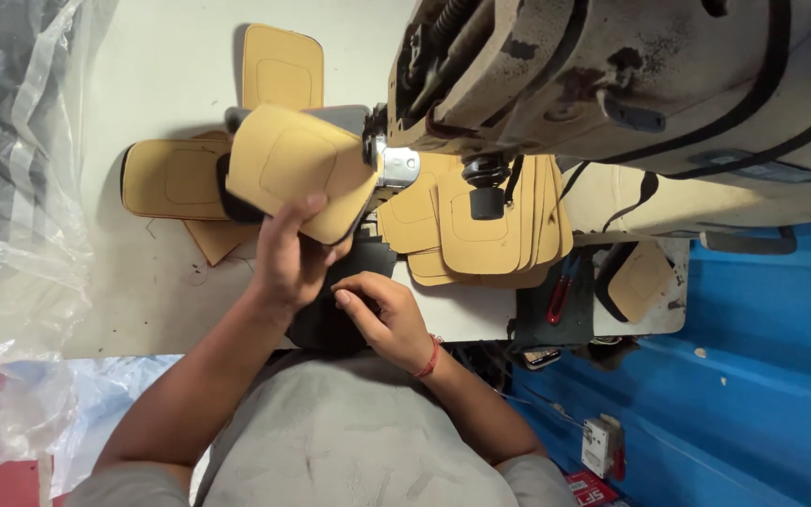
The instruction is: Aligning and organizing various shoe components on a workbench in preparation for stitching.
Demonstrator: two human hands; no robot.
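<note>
My left hand [291, 252] grips a tan padded shoe tongue piece [295, 167] with a stitched rectangle on it, holding it up against the needle area of a worn industrial sewing machine [556, 75]. My right hand [385, 314], with a red thread band on the wrist, presses its fingers on a black piece of material [326, 324] lying at the table's front edge just below the needle. The black piece is partly hidden under both hands.
More tan tongue pieces lie on the white table [143, 310]: one at the far left [171, 178], one behind [282, 64], and a fanned stack [481, 230] under the machine head. Clear plastic sheeting [11, 188] hangs at left. A blue surface [762, 357] is at right.
</note>
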